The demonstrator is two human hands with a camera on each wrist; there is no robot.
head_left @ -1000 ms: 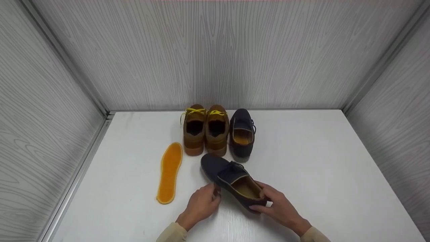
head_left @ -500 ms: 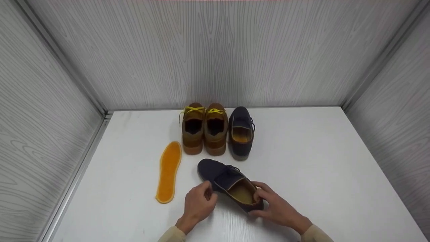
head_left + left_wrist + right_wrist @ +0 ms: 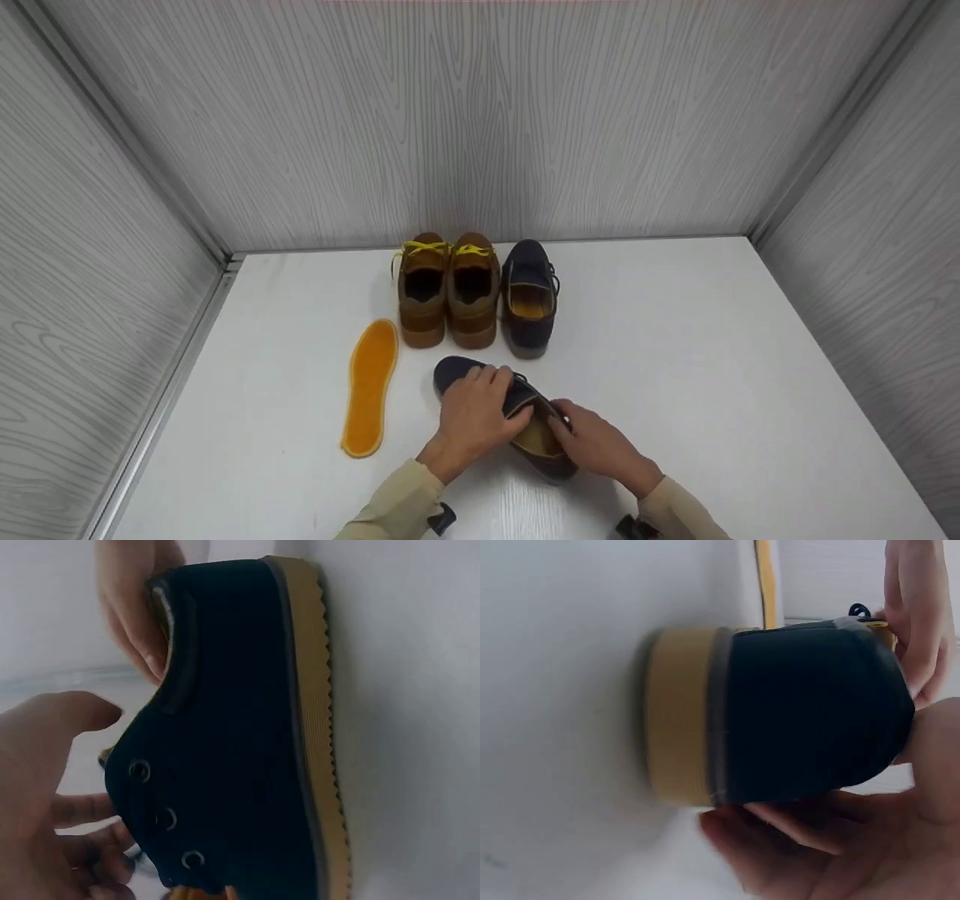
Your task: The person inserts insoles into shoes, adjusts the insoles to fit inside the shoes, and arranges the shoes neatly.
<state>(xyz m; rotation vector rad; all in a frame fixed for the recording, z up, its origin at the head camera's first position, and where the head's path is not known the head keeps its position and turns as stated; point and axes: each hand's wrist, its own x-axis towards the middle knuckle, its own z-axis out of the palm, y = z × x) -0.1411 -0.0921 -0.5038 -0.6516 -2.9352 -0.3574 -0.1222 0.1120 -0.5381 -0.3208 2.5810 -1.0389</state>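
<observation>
A navy lace-up shoe (image 3: 551, 466) with a tan sole stands on the white table, toe pointing to the far left. My right hand (image 3: 600, 444) grips its heel end, with the thumb at the opening's rim and fingers along the outer side. Over the laces and tongue lies my left hand (image 3: 474, 416), hiding much of the upper. In the left wrist view its thumb (image 3: 82, 712) is raised apart from the navy side, and its fingers bend near the eyelets. A pale insole shows inside the opening.
An orange insole (image 3: 369, 390) lies flat to the left. Behind stand two brown shoes (image 3: 424, 307) with yellow laces and the matching navy shoe (image 3: 529, 300), which has an orange lining. Grey wood-grain panels (image 3: 480, 120) enclose the table's back and sides.
My left hand has moved from beside the shoe up onto its laces and tongue. The shoe has come down slightly nearer, and my right hand has shifted forward along the heel rim.
</observation>
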